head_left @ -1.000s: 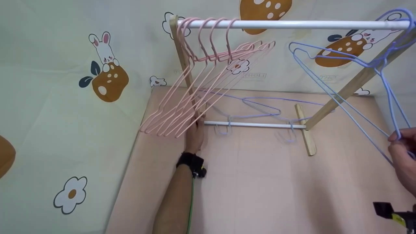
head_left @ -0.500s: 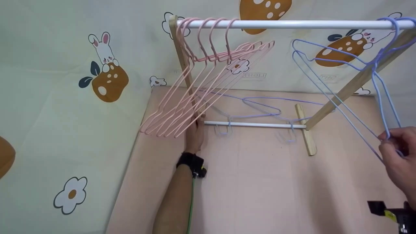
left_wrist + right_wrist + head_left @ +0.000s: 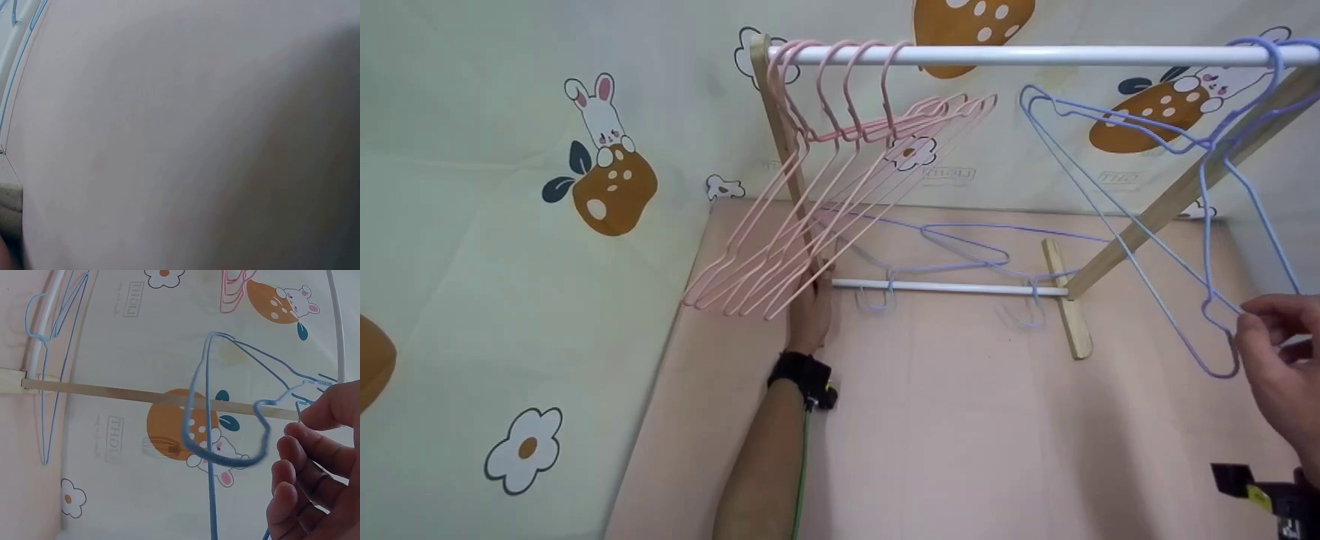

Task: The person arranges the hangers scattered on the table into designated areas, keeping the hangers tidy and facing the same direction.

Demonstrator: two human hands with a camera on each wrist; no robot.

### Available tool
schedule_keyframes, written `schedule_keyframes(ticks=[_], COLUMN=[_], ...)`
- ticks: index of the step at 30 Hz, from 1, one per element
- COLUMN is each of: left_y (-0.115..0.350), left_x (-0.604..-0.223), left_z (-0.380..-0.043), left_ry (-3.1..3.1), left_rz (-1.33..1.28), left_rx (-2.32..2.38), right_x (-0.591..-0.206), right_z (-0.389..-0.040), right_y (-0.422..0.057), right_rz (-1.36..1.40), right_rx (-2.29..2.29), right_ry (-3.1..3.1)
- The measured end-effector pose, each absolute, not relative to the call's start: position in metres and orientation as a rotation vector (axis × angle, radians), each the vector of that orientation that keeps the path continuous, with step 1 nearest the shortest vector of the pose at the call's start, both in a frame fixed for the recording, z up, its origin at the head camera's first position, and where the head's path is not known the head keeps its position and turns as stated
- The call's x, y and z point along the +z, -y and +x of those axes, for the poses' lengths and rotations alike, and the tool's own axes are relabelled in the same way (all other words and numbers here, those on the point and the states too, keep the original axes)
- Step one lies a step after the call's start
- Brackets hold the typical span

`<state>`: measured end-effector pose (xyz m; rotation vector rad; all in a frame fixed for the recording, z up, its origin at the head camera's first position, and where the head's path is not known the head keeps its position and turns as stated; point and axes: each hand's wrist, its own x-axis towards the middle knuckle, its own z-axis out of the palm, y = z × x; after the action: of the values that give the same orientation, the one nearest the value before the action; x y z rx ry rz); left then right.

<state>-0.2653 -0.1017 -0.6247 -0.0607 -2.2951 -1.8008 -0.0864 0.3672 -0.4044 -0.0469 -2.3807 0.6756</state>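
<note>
A clothes rack with wooden posts and white rails stands by the wall. In the head view my left hand grips the foot of its left post, partly hidden behind pink hangers. Two blue clothes hangers hang by their hooks from the top rail at the right. My right hand is beside their lower ends, fingers loosely curled. The right wrist view shows one blue hanger's end swung free of the fingertips. The other hanger's wire passes behind the hand.
Two more blue hangers hang on the lower rail, lying back toward the wall. The right post slants down to a wooden foot on the pink floor. Patterned covering lines the walls.
My right hand has come left with the pinched blue hangers, then let go of them. Their lower ends have spread apart, one swinging left. My left hand has stayed on the post.
</note>
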Motion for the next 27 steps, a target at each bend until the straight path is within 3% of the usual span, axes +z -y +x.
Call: schedule_keyframes(ticks=[15,27], left_y=[0.099,0.099], left_x=[-0.627,-0.625], left_z=[-0.269,-0.264], left_ry=[2.228,2.343], left_rz=[-0.103,0.031], left_rx=[-1.854,-1.802], right_x=[-0.401,-0.416], right_z=[-0.094,-0.117], right_y=[-0.342,-0.315], right_rz=[0.148,0.328], right_rx=[0.652,0.607], right_ry=[2.401,2.399])
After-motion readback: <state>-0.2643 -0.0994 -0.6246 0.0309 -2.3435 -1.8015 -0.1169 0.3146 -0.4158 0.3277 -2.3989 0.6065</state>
